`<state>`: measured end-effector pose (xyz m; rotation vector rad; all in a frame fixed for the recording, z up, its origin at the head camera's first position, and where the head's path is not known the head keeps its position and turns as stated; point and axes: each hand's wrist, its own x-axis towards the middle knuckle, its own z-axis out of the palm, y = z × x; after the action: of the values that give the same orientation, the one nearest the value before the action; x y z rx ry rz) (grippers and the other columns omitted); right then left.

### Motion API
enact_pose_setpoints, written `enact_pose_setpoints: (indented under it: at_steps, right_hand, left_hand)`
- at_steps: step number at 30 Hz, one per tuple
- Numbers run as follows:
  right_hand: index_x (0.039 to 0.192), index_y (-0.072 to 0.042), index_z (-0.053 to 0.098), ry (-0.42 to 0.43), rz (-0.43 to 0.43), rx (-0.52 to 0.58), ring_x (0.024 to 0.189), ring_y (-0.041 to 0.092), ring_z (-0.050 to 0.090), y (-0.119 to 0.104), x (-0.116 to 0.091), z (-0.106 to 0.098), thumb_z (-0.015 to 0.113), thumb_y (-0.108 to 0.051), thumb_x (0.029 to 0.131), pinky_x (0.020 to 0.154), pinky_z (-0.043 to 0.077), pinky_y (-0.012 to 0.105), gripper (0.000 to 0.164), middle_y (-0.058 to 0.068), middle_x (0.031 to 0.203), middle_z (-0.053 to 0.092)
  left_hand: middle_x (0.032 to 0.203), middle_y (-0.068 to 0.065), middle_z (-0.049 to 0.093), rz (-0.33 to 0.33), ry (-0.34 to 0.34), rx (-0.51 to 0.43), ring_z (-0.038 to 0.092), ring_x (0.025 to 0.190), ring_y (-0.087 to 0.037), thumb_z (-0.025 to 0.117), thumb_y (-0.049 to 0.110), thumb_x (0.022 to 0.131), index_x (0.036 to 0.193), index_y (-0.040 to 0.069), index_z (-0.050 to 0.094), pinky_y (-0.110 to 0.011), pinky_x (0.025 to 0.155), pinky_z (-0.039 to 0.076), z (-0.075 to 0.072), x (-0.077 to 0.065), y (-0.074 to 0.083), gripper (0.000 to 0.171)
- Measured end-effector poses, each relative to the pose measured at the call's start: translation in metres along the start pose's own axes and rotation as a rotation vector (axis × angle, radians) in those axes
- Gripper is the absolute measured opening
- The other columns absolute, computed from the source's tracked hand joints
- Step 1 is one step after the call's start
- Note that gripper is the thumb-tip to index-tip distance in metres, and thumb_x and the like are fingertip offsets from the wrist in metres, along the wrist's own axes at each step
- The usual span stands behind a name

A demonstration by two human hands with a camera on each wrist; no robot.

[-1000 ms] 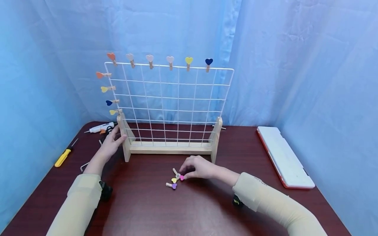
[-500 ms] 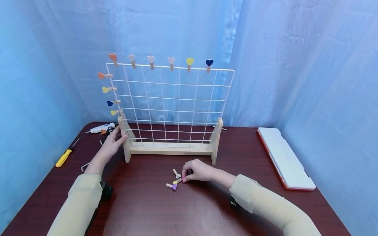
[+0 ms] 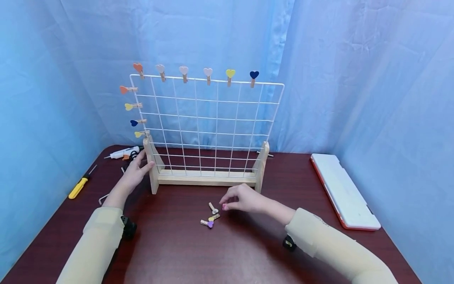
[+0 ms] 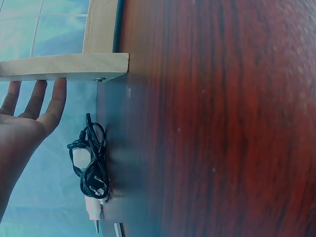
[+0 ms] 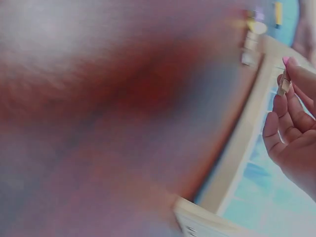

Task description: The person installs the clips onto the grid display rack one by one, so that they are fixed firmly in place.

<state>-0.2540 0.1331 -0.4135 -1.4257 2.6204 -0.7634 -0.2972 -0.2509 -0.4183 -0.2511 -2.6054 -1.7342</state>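
My right hand point(image 3: 244, 198) pinches a mini clothespin with a pink heart point(image 3: 224, 206), just off the table; its wooden end point(image 5: 284, 85) shows in the right wrist view. Left of it lie a clothespin with a white heart point(image 3: 214, 211), one with a yellow heart point(image 3: 211, 219) and one with a purple heart point(image 3: 211, 224). My left hand point(image 3: 133, 173) rests against the left leg of a wooden stand point(image 3: 207, 179), fingers extended. The stand holds a white wire grid point(image 3: 217, 100) upright. Heart clothespins, among them a dark blue one point(image 3: 254, 74), line its top and left edges.
A glue gun point(image 3: 124, 152) with a coiled black cord point(image 4: 94, 163) lies behind the left hand. Toward the left edge are a yellow screwdriver point(image 3: 79, 187) and a hex key point(image 3: 103, 198). A long white case point(image 3: 344, 191) lies at the right. Blue curtains enclose the table.
My right hand has taken hold of the pink-heart clothespin and lifted it up and away from the other clothespins. My left hand stays against the stand's leg.
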Motion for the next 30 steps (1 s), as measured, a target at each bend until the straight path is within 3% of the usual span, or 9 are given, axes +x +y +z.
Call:
enact_pose_setpoints:
  at_steps: [8,12,16,20,26,30]
  right_hand:
    - [0.09,-0.02,0.071,0.21,0.006,0.004,0.079,0.0,0.058,-0.023,-0.002,-0.068,0.068,-0.028,0.077,0.067,0.049,0.026,0.015,-0.013,0.084,0.065]
    - [0.09,-0.022,0.07,0.323,0.04,0.014,0.08,0.002,0.058,-0.036,-0.002,-0.108,0.068,-0.027,0.077,0.069,0.047,0.026,0.014,-0.013,0.086,0.066]
    - [0.09,-0.019,0.07,0.464,0.081,0.051,0.073,0.006,0.055,-0.055,-0.002,-0.15,0.067,-0.026,0.079,0.061,0.044,0.022,0.013,-0.009,0.084,0.066]
    - [0.09,-0.005,0.069,0.635,0.098,0.202,0.072,0.014,0.056,-0.081,0.0,-0.19,0.066,-0.016,0.08,0.061,0.045,0.021,0.015,0.0,0.082,0.067]
    - [0.089,0.009,0.066,0.885,-0.06,0.624,0.071,0.019,0.059,-0.081,0.011,-0.236,0.067,-0.002,0.076,0.074,0.049,0.024,0.017,0.008,0.077,0.067]
    - [0.09,0.008,0.066,0.999,-0.061,0.668,0.077,0.021,0.057,-0.073,0.02,-0.255,0.07,-0.008,0.074,0.08,0.044,0.029,0.022,0.009,0.079,0.066]
  left_hand:
    - [0.148,-0.015,0.01,-0.012,0.015,0.025,0.018,0.131,-0.038,0.044,0.04,0.091,0.144,0.021,-0.001,-0.056,0.101,0.022,0.0,0.002,0.0,0.073]
    - [0.148,-0.015,0.01,-0.013,0.013,0.029,0.017,0.132,-0.038,0.044,0.039,0.091,0.144,0.022,-0.002,-0.056,0.102,0.021,0.0,0.002,0.002,0.072]
    - [0.148,-0.016,0.009,-0.008,0.008,0.017,0.018,0.131,-0.038,0.043,0.037,0.092,0.144,0.021,-0.003,-0.056,0.101,0.023,0.0,0.001,0.004,0.071]
    - [0.148,-0.017,0.01,-0.01,0.009,0.016,0.019,0.131,-0.038,0.043,0.036,0.092,0.144,0.02,-0.002,-0.055,0.101,0.025,0.0,0.001,0.005,0.071]
    - [0.147,-0.018,0.011,-0.011,0.012,0.033,0.019,0.13,-0.039,0.043,0.038,0.092,0.144,0.018,-0.001,-0.056,0.101,0.024,0.001,0.0,0.004,0.072]
    - [0.147,-0.018,0.011,-0.009,0.016,0.04,0.02,0.13,-0.039,0.043,0.04,0.091,0.144,0.018,0.0,-0.056,0.101,0.024,0.001,0.0,0.002,0.072]
